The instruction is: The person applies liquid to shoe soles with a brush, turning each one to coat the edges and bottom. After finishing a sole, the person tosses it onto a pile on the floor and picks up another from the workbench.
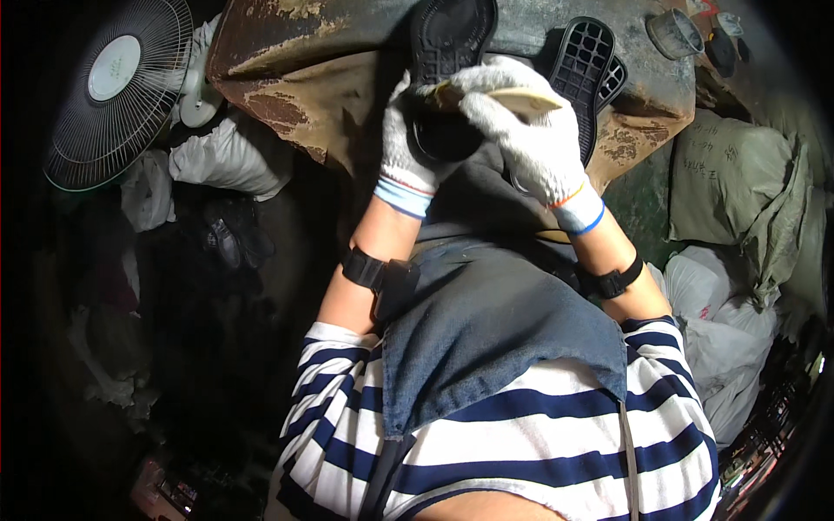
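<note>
A black shoe sole (455, 43) with a raised rim and a gridded inside is in front of me, its near end over my lap. Closed around its left edge is my left hand (407, 135), in a white knit glove. My right hand (530, 130), gloved the same way, grips a brush with a pale wooden handle (528, 102). The brush's dark tip reaches across the sole near my left fingers, and the fingers partly hide it. To the right, another black sole (580, 69) with square cells lies on the covered table, partly over one more sole (613, 80).
A round metal tin (675, 35) stands at the table's (365, 82) far right. A caged fan (117, 95) is at the left, beside a white sack (230, 156). Green-grey sacks (730, 178) and white plastic bags (725, 330) line the right side.
</note>
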Tool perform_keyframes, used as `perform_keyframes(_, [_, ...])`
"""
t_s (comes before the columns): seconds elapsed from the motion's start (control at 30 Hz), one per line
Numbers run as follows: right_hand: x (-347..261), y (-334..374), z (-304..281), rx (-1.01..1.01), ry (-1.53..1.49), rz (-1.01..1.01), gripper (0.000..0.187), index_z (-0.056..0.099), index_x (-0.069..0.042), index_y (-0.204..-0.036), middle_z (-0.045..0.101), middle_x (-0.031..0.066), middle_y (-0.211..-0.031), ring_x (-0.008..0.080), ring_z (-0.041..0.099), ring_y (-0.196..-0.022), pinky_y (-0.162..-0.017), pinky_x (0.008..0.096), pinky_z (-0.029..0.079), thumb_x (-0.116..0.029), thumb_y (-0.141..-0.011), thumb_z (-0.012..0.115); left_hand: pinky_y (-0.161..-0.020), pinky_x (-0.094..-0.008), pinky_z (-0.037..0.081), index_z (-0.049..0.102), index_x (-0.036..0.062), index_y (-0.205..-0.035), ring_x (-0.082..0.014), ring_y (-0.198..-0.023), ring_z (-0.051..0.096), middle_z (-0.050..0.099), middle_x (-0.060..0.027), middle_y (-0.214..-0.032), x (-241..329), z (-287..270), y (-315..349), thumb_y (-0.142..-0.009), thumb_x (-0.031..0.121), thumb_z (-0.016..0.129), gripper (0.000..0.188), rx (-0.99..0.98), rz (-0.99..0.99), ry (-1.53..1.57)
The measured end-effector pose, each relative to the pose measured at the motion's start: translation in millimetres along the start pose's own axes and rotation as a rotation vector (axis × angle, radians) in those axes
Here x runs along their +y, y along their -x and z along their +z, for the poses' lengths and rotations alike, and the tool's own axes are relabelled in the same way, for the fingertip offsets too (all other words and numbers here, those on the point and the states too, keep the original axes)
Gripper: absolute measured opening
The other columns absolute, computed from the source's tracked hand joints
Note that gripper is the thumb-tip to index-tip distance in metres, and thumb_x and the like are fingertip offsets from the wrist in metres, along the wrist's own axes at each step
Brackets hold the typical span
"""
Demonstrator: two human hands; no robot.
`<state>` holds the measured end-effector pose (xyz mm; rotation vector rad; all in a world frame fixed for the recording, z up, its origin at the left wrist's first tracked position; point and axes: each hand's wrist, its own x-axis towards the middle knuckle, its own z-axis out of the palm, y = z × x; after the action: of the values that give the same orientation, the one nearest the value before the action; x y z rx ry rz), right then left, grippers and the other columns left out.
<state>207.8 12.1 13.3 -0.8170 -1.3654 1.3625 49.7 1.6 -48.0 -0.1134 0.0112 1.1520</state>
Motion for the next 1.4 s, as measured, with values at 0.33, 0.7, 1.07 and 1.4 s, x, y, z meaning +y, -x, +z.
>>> perform_keyframes(0.33, [-6, 32, -31, -0.073, 0.143, 0.158, 0.029, 0.07, 0.0, -0.117, 0.077, 0.0107, -0.114, 0.0148, 0.072, -0.101, -0.095, 0.0298, 0.056, -0.006, -0.09, 0.079, -0.084, -0.0608, 0.062, 0.06, -0.0052, -0.134, -0.0477, -0.101, 0.072, 0.071, -0.0277, -0.116, 62, 20, 7, -0.104, 0.053, 0.043, 0.067, 0.007, 0.091, -0.412])
perform_keyframes(0.7, [-26, -1, -6, -0.12, 0.445, -0.121, 0.023, 0.079, -0.008, -0.103, 0.078, 0.0102, -0.095, 0.023, 0.076, -0.09, -0.083, 0.0326, 0.058, -0.028, -0.091, 0.074, -0.075, -0.0487, 0.064, 0.064, -0.0014, -0.127, -0.0367, -0.086, 0.075, 0.074, -0.0218, -0.105, 57, 31, 18, -0.108, 0.047, 0.042, 0.056, 0.202, 0.307, -0.629])
perform_keyframes(1.07, [-26, -22, -4, -0.023, 0.966, -0.439, 0.025, 0.077, -0.007, -0.107, 0.076, 0.0112, -0.092, 0.0266, 0.074, -0.085, -0.077, 0.0344, 0.056, -0.029, -0.096, 0.072, -0.091, -0.0357, 0.059, 0.056, 0.0071, -0.143, -0.0247, -0.107, 0.071, 0.07, -0.0136, -0.122, 20, 13, 29, -0.11, 0.034, 0.043, 0.043, 0.186, 0.586, -1.017])
perform_keyframes(1.4, [-29, -28, -32, 0.251, 0.877, -0.403, 0.022, 0.079, -0.008, -0.095, 0.075, 0.0124, -0.082, 0.0312, 0.072, -0.075, -0.068, 0.0383, 0.056, -0.029, -0.091, 0.074, -0.09, -0.0492, 0.06, 0.038, 0.0056, -0.155, -0.0364, -0.102, 0.072, 0.065, -0.0219, -0.13, 27, 17, 71, -0.107, 0.035, 0.048, 0.057, 0.126, 0.06, -0.778])
